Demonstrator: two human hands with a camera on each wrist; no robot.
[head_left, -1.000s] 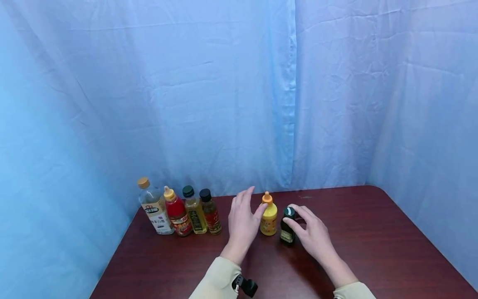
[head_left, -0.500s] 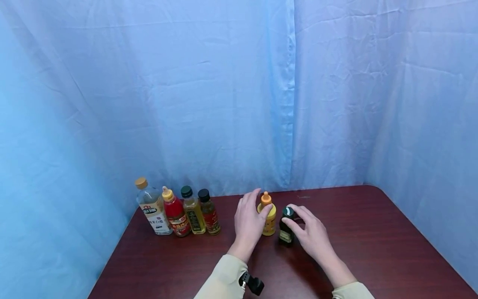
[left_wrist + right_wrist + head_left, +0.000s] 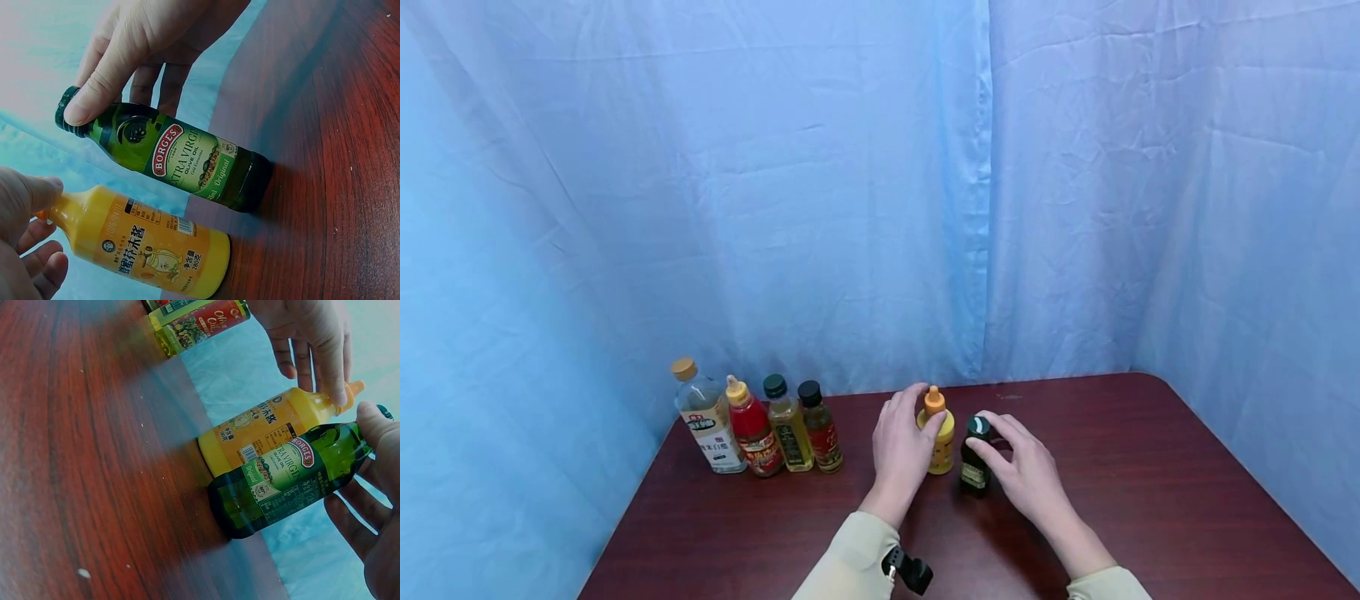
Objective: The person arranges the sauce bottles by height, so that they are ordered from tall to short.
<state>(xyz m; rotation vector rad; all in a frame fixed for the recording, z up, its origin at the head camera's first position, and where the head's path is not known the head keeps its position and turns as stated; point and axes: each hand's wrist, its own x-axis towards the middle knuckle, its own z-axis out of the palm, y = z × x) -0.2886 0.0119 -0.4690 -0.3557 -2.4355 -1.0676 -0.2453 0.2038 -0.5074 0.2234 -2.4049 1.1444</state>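
Observation:
My left hand [image 3: 901, 440] pinches the yellow honey mustard bottle [image 3: 943, 450] at its neck, just under the orange nozzle cap, thumb on the near side. To its right, my right hand [image 3: 1030, 468] holds a dark green olive oil bottle [image 3: 974, 477] by the neck below its cap. Both bottles stand upright on the table, side by side. In the left wrist view the label of the olive oil bottle [image 3: 194, 159] and that of the mustard bottle [image 3: 150, 244] face the camera. The fingers of both hands are partly hidden behind the necks.
Left of my hands several bottles stand in a row on the dark red table [image 3: 1150, 500]: a clear vinegar bottle [image 3: 711, 429], a red squeeze bottle [image 3: 756, 433], a green-capped oil bottle [image 3: 792, 433] and a small red-labelled bottle [image 3: 822, 433]. Blue curtains [image 3: 850, 208] hang behind.
My left hand has moved right from beside the mustard bottle and now pinches its neck. The right hand keeps its hold on the olive oil bottle with hardly any movement.

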